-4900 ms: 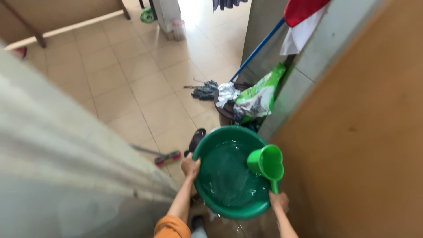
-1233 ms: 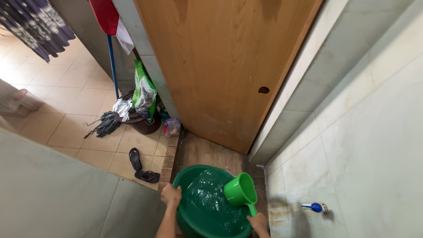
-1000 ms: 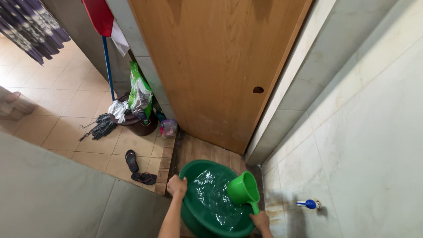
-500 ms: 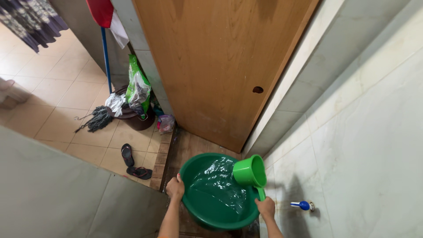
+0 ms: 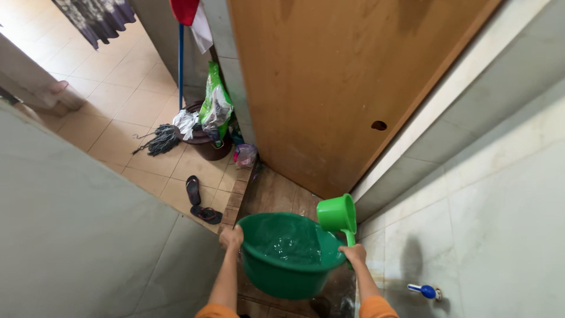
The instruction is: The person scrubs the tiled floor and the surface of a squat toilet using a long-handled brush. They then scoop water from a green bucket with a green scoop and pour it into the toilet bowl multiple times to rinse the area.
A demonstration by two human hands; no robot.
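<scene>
The head camera, the only view, shows one green plastic basin, one green dipper, two dark sandals, one mop and one blue tap low on the tiled wall at the right.

The basin is lifted clear of the wet brown floor, in front of the wooden door. The left hand is closed on its near-left rim. The right hand is closed on the rim opposite, with the dipper's handle pinned there too, so that the dipper's cup stands up above the basin's right edge.

Both forearms and their orange sleeves are cut off by the bottom of the frame. The floor directly beneath the basin is hidden.

The basin holds clear, rippled water. What the dipper holds cannot be made out. Beyond the threshold a dark brown bin carries a green bag and crumpled paper.
</scene>
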